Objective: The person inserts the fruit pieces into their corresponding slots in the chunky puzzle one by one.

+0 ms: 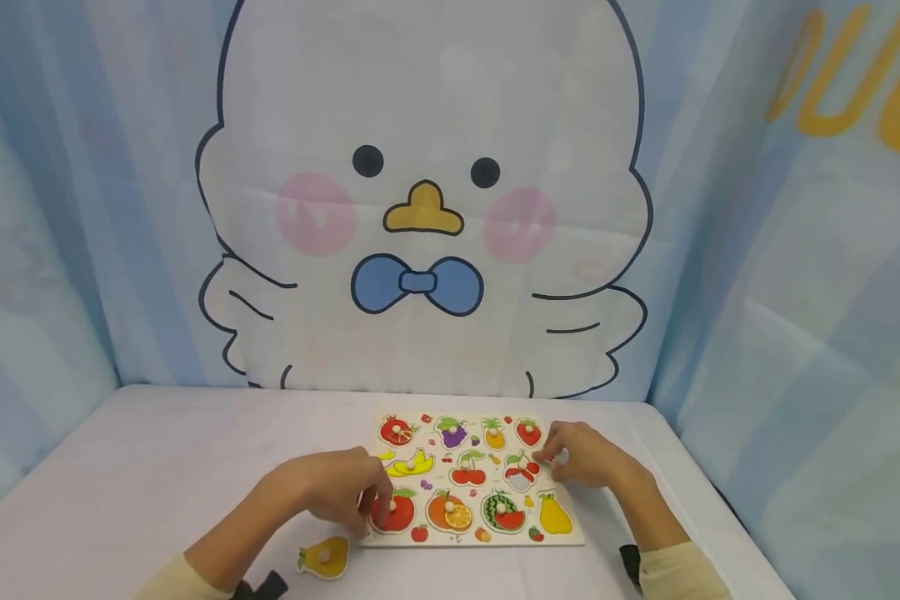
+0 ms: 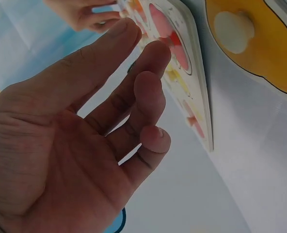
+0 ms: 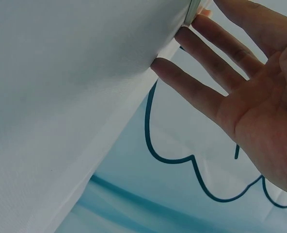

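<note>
A white wooden fruit puzzle board (image 1: 474,537) lies flat on the table, with knobbed fruit pieces in it. My left hand (image 1: 348,487) is at its front left corner, beside the apple piece (image 1: 396,515). In the left wrist view the fingers are loosely bent, thumb near the index finger, nothing held between them. A loose yellow pear piece (image 1: 326,558) lies on the table left of the board. On the board's right edge rests my right hand (image 1: 588,454). Its fingers (image 3: 192,90) extend nearly straight, tips at the edge and tabletop. The board's pear shape (image 1: 555,514) shows no knob.
Pieces on the board include an orange (image 1: 448,510), a watermelon (image 1: 503,512), bananas (image 1: 410,463) and grapes (image 1: 452,432). White cloth covers the table (image 1: 195,450). Behind it hangs a curtain (image 1: 435,350) with a cartoon bird.
</note>
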### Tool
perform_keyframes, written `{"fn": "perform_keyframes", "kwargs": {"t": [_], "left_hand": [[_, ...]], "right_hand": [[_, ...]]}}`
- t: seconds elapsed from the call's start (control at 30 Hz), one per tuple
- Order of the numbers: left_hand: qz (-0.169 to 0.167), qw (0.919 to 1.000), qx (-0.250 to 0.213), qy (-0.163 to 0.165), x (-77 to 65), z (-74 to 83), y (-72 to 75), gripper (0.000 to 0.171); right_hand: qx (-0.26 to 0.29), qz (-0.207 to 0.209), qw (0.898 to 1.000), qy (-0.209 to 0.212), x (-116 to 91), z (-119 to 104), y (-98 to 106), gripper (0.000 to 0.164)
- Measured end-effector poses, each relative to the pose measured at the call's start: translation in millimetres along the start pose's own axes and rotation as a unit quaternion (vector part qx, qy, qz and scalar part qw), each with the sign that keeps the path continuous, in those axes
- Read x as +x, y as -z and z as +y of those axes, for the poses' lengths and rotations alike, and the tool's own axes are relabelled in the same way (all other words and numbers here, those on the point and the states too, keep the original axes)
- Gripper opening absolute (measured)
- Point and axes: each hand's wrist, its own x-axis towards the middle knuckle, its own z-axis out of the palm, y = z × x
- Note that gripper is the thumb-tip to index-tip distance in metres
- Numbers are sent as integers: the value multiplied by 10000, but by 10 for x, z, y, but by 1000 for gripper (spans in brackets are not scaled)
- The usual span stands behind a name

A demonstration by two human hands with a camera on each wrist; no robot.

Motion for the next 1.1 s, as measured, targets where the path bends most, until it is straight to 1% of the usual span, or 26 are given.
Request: {"fn": "perform_keyframes", "kwargs": {"t": [0.1,0.27,0.33,0.53,0.67,0.8,0.97,1.1], "left_hand": [[-53,9996,-136,249,-63,-30,2,19],[-135,9958,-293,862,-169,-84,-9,20],[-198,9936,-284,1074,-195,-95,-19,21],[-354,9880,-315,1473,-225,-133,-53,21],[-457,9841,-414,1666,-234,-150,-73,20],[-544,9813,-453,1790,-227,-157,-78,20],[-615,9808,-402,1804,-203,-157,-96,20],[-655,9812,-308,1787,-183,-158,-124,21]], "right_hand": [[-20,15,10000,7,2,4,1,27],[-79,14,10000,28,4,-5,5,28],[-71,3,10000,-4,2,-6,3,28],[50,-45,9999,-82,-1,-2,-11,28],[5,-51,10000,-30,-1,-6,-7,28],[-61,-20,10000,-6,1,-9,6,28],[-145,1,9999,22,4,3,5,29],[-98,-13,9999,39,10,13,-11,29]]}}
